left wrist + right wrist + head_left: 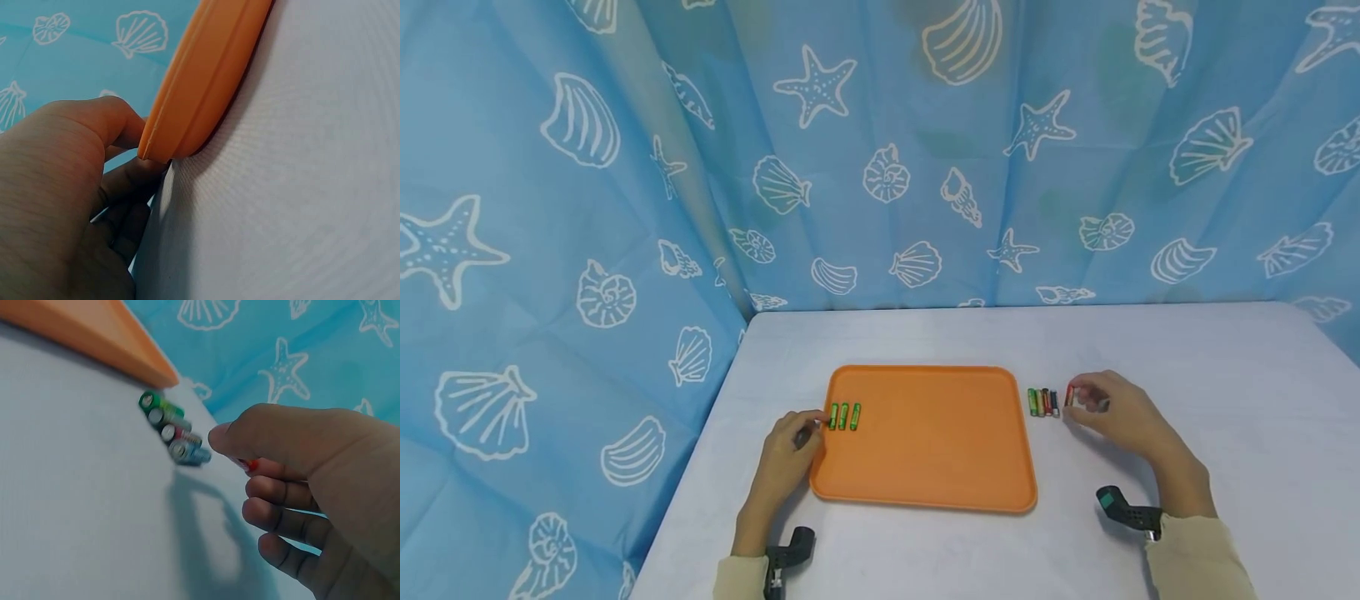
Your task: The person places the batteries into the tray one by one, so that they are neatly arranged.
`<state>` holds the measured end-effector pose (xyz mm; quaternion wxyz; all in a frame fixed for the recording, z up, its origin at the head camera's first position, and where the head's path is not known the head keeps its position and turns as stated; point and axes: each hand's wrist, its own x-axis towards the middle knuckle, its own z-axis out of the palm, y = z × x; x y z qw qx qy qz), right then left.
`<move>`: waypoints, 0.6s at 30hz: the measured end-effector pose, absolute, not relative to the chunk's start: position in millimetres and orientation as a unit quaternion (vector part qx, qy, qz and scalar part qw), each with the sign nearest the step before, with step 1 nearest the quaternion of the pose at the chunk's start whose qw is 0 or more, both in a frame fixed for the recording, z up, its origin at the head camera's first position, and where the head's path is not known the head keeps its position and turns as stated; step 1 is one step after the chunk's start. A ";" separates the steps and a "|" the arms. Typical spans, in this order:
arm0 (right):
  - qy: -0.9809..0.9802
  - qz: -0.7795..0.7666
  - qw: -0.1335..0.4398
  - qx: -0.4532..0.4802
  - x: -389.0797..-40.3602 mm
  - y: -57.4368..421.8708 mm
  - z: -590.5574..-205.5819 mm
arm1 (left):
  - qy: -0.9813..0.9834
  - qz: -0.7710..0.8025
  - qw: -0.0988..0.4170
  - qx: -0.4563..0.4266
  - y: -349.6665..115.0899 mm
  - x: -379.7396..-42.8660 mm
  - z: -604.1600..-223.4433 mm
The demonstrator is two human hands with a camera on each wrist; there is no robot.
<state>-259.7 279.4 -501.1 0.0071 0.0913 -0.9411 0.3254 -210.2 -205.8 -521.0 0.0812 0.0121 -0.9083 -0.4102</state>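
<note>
On the right, my right hand (1112,410) pinches a red battery (1070,395) between thumb and fingertips. Its red end (250,465) peeks out past the thumb in the right wrist view. Just left of it, several batteries (1042,402) lie side by side on the table, green, red and dark blue ones. My left hand (790,454) is at the left rim of an orange tray (925,442), thumb and fingers bent around the edge (181,94). Its fingertips are partly hidden behind the rim. Close by these fingertips, three green batteries (843,416) stand in a row inside the tray.
A white cloth (925,550) covers the table. Blue curtains (880,208) with shell and starfish prints hang behind and to the left. Each wrist wears a small black camera, such as the one on the right wrist (1127,510).
</note>
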 end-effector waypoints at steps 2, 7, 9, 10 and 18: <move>-0.939 0.329 0.016 0.099 -259.8 277.6 -495.8 | -0.908 -0.411 0.081 0.013 -206.0 -210.2 -520.6; -0.936 0.331 0.039 0.112 -257.3 271.0 -481.7 | -0.907 -0.414 0.079 0.011 -205.8 -210.6 -520.1; -0.937 0.327 0.047 0.115 -255.5 266.7 -476.4 | -0.906 -0.416 0.078 0.012 -205.9 -210.6 -520.2; -0.937 0.325 0.051 0.116 -254.5 264.0 -474.1 | -0.905 -0.418 0.077 0.012 -205.9 -210.5 -520.2; -0.928 0.336 0.064 0.150 -251.6 238.6 -467.0 | -0.904 -0.421 0.077 0.009 -206.8 -210.3 -520.8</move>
